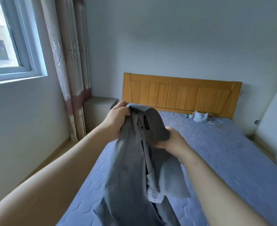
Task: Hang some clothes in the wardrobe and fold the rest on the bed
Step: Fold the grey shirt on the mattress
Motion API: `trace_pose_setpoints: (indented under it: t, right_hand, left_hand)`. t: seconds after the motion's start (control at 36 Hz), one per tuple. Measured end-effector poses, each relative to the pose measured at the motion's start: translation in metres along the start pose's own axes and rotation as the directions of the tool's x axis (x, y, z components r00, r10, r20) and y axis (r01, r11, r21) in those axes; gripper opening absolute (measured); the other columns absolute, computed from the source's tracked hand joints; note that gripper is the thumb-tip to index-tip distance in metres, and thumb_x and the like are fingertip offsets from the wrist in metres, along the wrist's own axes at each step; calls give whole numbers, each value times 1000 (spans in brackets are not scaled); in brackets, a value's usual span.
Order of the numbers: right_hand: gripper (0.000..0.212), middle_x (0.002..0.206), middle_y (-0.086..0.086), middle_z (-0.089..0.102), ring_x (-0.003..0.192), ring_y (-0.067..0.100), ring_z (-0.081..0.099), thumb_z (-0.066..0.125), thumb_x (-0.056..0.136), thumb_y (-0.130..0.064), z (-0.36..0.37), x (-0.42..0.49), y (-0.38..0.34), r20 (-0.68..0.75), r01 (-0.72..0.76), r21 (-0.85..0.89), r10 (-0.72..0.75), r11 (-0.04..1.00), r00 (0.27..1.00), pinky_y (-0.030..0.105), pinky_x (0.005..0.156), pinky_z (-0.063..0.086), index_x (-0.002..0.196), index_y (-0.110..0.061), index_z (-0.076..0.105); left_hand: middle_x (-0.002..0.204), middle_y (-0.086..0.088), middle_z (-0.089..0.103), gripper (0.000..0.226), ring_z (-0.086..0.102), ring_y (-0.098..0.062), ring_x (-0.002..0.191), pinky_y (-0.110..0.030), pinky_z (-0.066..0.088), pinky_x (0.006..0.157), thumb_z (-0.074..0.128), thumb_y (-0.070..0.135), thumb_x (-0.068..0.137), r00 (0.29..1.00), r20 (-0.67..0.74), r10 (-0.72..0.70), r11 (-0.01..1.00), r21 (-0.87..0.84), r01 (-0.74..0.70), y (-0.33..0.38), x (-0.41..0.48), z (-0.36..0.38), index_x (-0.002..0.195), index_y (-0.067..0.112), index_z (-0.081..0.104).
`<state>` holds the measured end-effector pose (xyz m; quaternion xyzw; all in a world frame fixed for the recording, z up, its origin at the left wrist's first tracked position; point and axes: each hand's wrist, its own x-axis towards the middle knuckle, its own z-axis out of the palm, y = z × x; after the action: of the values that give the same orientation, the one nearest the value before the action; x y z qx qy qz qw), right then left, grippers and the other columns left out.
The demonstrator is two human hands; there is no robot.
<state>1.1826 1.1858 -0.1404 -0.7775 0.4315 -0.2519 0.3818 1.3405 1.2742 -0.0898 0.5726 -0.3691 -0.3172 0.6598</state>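
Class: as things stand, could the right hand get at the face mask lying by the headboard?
Probably not at once. The right hand grips the grey shirt, and the face mask lies far up the bed, though nothing blocks the way.

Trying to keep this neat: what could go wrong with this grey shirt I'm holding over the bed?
The grey shirt hangs bunched from your left hand and right hand, so folding it as is would likely set creases. Laid out towards the headboard, it could catch the white cable on the bed.
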Motion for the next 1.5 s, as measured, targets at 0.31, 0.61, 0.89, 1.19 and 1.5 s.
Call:
trace_pose_setpoints:
  t: [0.31,0.61,0.89,1.19,1.5]
  right_hand:
    - [14,76,11,50,69,21,46,47,92,-15,-46,-6,-39,-177,-13,362,82,932,981,26,56,43,83,-6,50]
    - [13,77,6,52,65,19,54,48,93,-8,-106,2,-143,-485,334,453,-86,827,870,22,41,45,82,-15,50]
    - [50,42,8,60,36,17,60,24,102,-36,-101,0,-163,-215,116,659,38,743,976,25,37,51,82,0,53]
    - [38,81,19,61,69,26,63,25,102,-21,-80,6,-135,-164,68,839,132,540,978,36,52,52,129,-3,45]
    - [26,81,18,64,68,25,65,32,99,-16,-68,-7,-139,-180,103,848,100,519,979,32,51,56,101,-5,55]
  left_hand:
    - [79,-4,57,25,53,-18,76,-29,42,73,60,17,53,970,190,154,877,425,-223,49,7,-17,78,20,58]
    - [75,2,61,23,55,-13,78,-24,47,73,57,-4,81,860,115,498,715,507,-482,143,36,-26,85,16,67]
    - [77,-7,56,12,52,-20,70,-21,43,55,53,10,94,933,160,324,802,476,-360,139,25,-15,85,12,60]
    - [105,-11,62,15,59,-25,94,-36,46,81,48,22,97,959,257,118,939,287,-192,83,2,-5,108,17,57]
    - [97,3,63,41,59,-17,92,-25,50,78,77,15,72,867,371,334,697,522,-492,70,-6,10,108,17,57]
